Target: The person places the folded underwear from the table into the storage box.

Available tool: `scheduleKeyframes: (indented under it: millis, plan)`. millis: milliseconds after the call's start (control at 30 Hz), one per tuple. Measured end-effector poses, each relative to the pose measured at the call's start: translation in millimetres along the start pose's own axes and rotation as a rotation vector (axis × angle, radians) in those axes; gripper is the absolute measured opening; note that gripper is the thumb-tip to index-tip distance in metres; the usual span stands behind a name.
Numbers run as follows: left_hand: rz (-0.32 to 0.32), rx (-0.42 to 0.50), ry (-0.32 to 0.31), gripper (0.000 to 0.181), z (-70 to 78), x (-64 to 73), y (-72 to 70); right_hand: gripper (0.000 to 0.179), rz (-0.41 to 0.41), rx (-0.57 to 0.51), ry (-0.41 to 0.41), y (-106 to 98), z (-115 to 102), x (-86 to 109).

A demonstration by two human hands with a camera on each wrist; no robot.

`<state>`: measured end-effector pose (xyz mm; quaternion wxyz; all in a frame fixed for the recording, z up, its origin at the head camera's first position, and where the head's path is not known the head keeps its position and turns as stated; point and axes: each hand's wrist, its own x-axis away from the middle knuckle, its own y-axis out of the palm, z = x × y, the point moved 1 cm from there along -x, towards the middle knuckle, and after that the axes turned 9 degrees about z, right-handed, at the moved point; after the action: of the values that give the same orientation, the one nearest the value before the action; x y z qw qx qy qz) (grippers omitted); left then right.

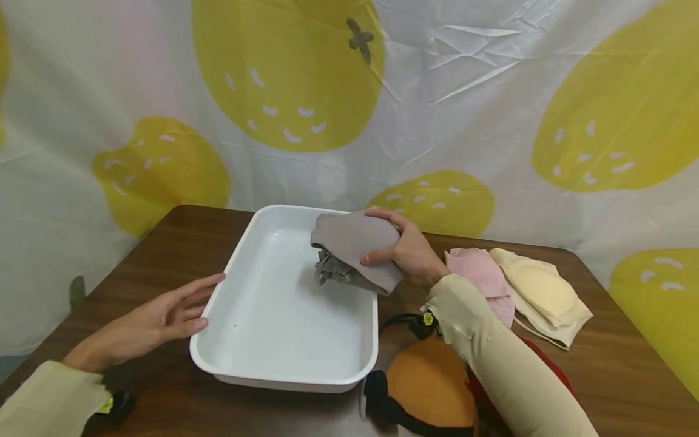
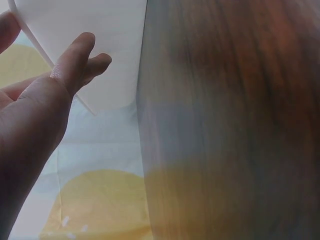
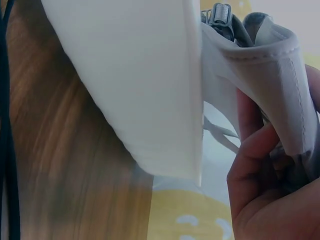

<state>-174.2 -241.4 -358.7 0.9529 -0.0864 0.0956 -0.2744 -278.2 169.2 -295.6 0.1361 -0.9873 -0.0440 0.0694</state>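
Observation:
My right hand [image 1: 411,250] grips a folded grey bra [image 1: 357,240] above the right side of a white rectangular tray [image 1: 273,315]. In the right wrist view, the fingers [image 3: 255,155] curl round the grey bra [image 3: 270,65], and a strap adjuster shows at its upper end. Fairly straight fingers of my left hand [image 1: 147,321] lie at the tray's left rim. From the left wrist, that hand [image 2: 45,100] appears beside the pale wall of the tray [image 2: 110,50].
A pink bra [image 1: 483,276] and a cream bra [image 1: 543,294] lie right of the tray on the brown table [image 1: 611,370]. Nearer, an orange rounded piece [image 1: 431,379] with black bands and a red item [image 1: 548,364] lie partly under my right sleeve. A lemon-print curtain [image 1: 437,121] hangs behind.

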Motion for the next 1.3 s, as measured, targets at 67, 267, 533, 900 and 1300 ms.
scheduleKeyframes:
  millis: [67, 267, 533, 900, 1300]
  plan:
    - [-0.002, 0.004, 0.002, 0.07, 0.0, 0.3, -0.2, 0.089, -0.007, 0.007, -0.01, 4, 1, -1.3]
    - [0.012, 0.004, -0.04, 0.07, -1.0, 1.0, -0.7, 0.088, -0.053, -0.003, 0.005, 16, 5, -3.2]
    - [0.046, -0.032, -0.096, 0.071, -2.7, 0.1, -1.8, 0.086, -0.066, 0.029, 0.023, 31, 8, -5.7]
    - [0.029, -0.025, -0.08, 0.071, -1.7, -1.9, -2.2, 0.083, -0.101, 0.1, 0.015, 49, 0, -8.0]
    - [0.015, -0.004, -0.044, 0.071, -2.0, -0.1, -1.2, 0.079, -0.174, 0.278, 0.022, 58, -4, -8.9]
